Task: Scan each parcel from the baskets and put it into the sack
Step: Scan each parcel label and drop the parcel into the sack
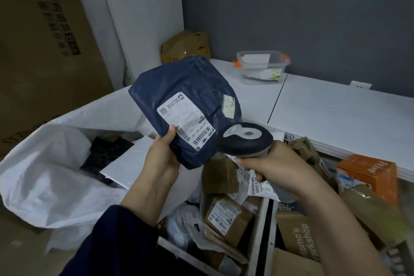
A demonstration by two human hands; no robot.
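left hand [162, 157] fingers grip navy parcel [186, 107] at frame centre, label up. right hand [266, 161] fingers grip scanner [244, 139], its head touching the parcel's lower right edge, above baskets [261, 226]; sack [44, 175] at left.

The parcel [186, 87] is crinkled, glossy navy plastic film with a paper label [186, 122], the scanner [244, 136] matt dark plastic, the sack [44, 175] white woven plastic, the boxes [228, 213] dull brown cardboard, the tub [262, 69] clear plastic, the desk [336, 107] smooth and white.

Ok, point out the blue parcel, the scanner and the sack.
blue parcel [181, 78]: head view, its bare upper face above the label.
scanner [245, 136]: head view, top of its rounded head.
sack [44, 175]: head view, its white front wall.
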